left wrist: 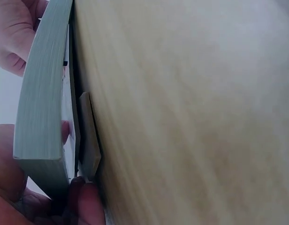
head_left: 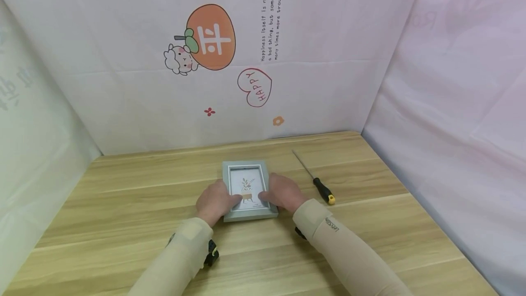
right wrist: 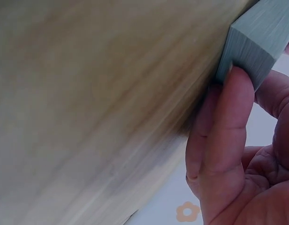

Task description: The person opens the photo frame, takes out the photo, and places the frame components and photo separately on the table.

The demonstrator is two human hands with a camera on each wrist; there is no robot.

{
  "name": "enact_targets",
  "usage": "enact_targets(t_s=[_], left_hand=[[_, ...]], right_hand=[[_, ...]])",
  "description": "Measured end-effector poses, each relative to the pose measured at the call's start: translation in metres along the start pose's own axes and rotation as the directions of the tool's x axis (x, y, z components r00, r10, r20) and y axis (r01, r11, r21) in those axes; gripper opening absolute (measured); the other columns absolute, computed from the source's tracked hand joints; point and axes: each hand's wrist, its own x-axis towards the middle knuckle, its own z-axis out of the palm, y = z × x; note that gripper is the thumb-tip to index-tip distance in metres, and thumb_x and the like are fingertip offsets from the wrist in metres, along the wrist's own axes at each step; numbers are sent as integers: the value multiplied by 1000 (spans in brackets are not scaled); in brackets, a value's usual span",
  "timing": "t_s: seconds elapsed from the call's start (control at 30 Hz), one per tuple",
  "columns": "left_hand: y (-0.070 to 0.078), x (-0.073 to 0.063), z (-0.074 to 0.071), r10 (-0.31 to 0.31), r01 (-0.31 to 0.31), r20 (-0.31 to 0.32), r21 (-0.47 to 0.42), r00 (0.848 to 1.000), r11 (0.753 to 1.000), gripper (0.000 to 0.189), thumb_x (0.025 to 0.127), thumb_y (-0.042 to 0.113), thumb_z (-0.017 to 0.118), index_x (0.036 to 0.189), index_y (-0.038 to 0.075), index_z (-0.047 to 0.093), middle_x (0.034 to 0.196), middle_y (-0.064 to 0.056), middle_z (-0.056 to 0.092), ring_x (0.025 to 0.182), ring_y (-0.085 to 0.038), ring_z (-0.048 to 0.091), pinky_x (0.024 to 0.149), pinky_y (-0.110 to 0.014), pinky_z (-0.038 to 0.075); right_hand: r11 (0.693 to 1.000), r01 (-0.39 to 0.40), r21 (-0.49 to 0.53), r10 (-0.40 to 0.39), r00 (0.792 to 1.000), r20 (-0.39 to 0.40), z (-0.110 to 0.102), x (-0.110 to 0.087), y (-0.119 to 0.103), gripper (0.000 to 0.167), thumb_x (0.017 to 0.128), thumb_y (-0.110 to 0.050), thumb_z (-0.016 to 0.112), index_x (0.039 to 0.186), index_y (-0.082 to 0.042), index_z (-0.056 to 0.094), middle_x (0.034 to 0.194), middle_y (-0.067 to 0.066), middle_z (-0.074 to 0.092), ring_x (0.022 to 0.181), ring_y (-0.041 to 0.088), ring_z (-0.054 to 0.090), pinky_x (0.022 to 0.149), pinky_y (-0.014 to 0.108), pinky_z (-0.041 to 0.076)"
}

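A grey-green picture frame [head_left: 249,215] with a potted-plant picture [head_left: 247,186] is face up, low over the table. My left hand [head_left: 215,202] grips its left side, thumb over the front and fingers underneath. On the opposite side my right hand [head_left: 283,192] holds it likewise, with its thumb at the picture's right edge. Seen from the left wrist, the frame's edge [left wrist: 43,103] is above a thin backing and a brown flap [left wrist: 89,136] on the underside. In the right wrist view, fingers [right wrist: 229,126] press against the frame's corner [right wrist: 250,51].
A screwdriver [head_left: 323,189] with a black and yellow handle lies right of the frame on the wood-grain table [head_left: 135,204]. A printed white cloth [head_left: 312,90] hangs behind the table's far edge, and more white cloth [head_left: 460,127] hangs at both sides.
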Motion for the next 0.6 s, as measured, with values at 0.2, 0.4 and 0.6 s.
enact_targets(t_s=[0.2,0.4,0.6], left_hand=[[1,-1,3,-8,8,-17,-1,1000,1000,46,86,42,79,103,3,60,82,-9,62,70,-24,58,53,-33,44],[0,1,6,1,-2,-42,-31,999,1000,49,84,40,82,106,2,60,85,-9,62,72,-24,58,54,-34,45],[0,0,6,2,-6,-58,-62,998,998,51,83,38,85,107,2,59,87,-9,61,74,-24,58,56,-35,46]], right_hand=[[1000,-3,-19,3,1000,-4,1,0,0,30,94,-33,74,94,-6,60,72,6,63,55,16,58,49,29,46],[999,10,-50,-11,1000,-25,-1,-1,-1,31,96,-32,71,101,-4,62,73,5,62,58,17,57,51,29,46],[998,13,-65,-17,998,-54,-3,-1,-2,41,95,-31,70,118,2,61,71,5,62,56,16,57,50,29,46]])
